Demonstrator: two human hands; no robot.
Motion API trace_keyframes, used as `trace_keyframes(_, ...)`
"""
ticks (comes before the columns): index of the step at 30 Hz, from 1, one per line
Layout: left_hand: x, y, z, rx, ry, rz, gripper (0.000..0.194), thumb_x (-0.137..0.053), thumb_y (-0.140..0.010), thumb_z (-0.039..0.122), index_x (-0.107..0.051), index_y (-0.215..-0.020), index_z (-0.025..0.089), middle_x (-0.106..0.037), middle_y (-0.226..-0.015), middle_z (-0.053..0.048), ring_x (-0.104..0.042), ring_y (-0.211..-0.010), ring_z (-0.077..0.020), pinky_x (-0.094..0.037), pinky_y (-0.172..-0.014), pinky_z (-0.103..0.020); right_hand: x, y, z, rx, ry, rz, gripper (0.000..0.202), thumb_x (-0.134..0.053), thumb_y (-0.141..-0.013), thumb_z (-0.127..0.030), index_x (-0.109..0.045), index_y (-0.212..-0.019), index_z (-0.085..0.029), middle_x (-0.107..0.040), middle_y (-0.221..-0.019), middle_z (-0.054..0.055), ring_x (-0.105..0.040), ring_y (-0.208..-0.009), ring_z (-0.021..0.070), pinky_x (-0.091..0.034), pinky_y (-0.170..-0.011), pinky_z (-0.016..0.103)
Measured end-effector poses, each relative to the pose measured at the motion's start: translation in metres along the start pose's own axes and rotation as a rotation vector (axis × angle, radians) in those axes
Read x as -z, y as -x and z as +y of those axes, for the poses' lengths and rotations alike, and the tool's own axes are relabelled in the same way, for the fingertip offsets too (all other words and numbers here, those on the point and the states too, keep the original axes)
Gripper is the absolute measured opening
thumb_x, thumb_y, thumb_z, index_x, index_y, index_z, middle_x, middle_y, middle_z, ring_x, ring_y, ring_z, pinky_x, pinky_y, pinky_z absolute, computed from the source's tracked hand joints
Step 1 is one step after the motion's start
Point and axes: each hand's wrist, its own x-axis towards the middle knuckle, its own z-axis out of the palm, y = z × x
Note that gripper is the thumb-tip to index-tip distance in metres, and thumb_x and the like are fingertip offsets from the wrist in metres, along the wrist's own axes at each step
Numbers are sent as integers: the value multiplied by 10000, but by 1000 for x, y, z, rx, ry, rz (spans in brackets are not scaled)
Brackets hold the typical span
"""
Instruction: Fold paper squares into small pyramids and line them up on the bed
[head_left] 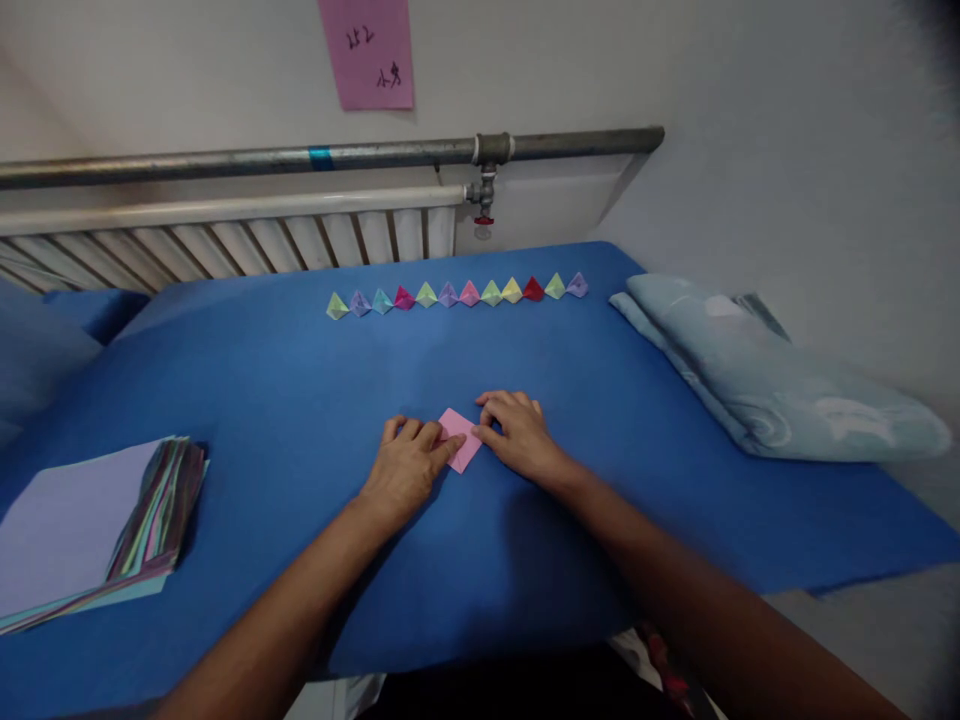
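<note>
Pressing thumb: one, the left hand's, laid flat over the square's left part; the fingers bend at its left corner, with a gap between thumb and index, so no closed pinch.
Square: one, pink, flat on the blue cloth, corner up, between the two hands; the clock centre below.
Left hand: at 8 to 9 o'clock, palm down.
Right hand: one, at 3 o'clock, thumb tip at the square's right corner, index curled above, thumb and index parted; how firmly it touches, I cannot tell.
Folded shapes: twelve, in one row at 12 o'clock; four green, three purple, one each of teal, magenta, pink, yellow and red.
Stack: one, at 8 to 9 o'clock, lavender sheet on top, many coloured edges; sheets too many to count.
Blanket: one, pale blue-green, folded, at 2 to 3 o'clock.
Radiator: one, at 10 o'clock, behind the cloth.
Pipe: one thick metal run across the wall, one teal band.
Valve: one, red handle, at 12 o'clock beyond the row.
Note: one, pink, handwritten, at 11 o'clock on the wall.
</note>
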Motion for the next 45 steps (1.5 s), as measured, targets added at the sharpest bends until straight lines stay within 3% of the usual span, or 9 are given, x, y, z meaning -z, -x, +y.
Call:
trace_keyframes(15, 8, 29, -4, 143, -68, 11, 401, -381, -909, 102, -608, -1209, 241, -637, -1097, -109, -543, -902, -241, -383, -840, -461, 2, 0, -3, -23, -9, -11, 133, -612, -793, -246, -553, -680, -210, -655, -1130, 34, -522, -1033, 248, -330, -832, 401)
trace_keyframes(21, 16, 16, 3, 206, -57, 42, 362, -369, -912, 108, -670, -1094, 194, -640, -1098, -134, -558, -910, -260, -394, -821, -473, 3, -1, -5, -34, 8, -19, 139, -619, -796, -250, -558, -678, -208, -653, -1138, 30, -521, -1039, 251, -333, -831, 403)
trace_keyframes(24, 14, 2, 11, 126, 61, 72, 319, -388, -926, 132, -642, -1117, 165, -641, -1109, -125, -560, -958, -245, -413, -824, -430, 2, -1, -4, -25, 23, -7, 135, -613, -800, -258, -564, -683, -212, -652, -1133, 31, -520, -1036, 250, -338, -836, 405)
trace_keyframes(28, 4, -8, 15, 40, 184, -5, 275, -433, -925, 144, -627, -1119, 168, -659, -1071, -85, -570, -954, -208, -415, -819, -375, 1, -1, -3, -14, 29, -3, 130, -615, -797, -258, -573, -683, -212, -655, -1125, 42, -522, -1024, 253, -340, -831, 411)
trace_keyframes(45, -1, 1, -13, -25, 242, 17, 308, -417, -909, 117, -627, -1120, 195, -678, -1139, -63, -599, -938, -192, -343, -899, -422, 15, 7, 2, -137, 11, 21, 66, -653, -751, -245, -598, -721, -226, -637, -1186, 48, -506, -1104, 295, -316, -892, 475)
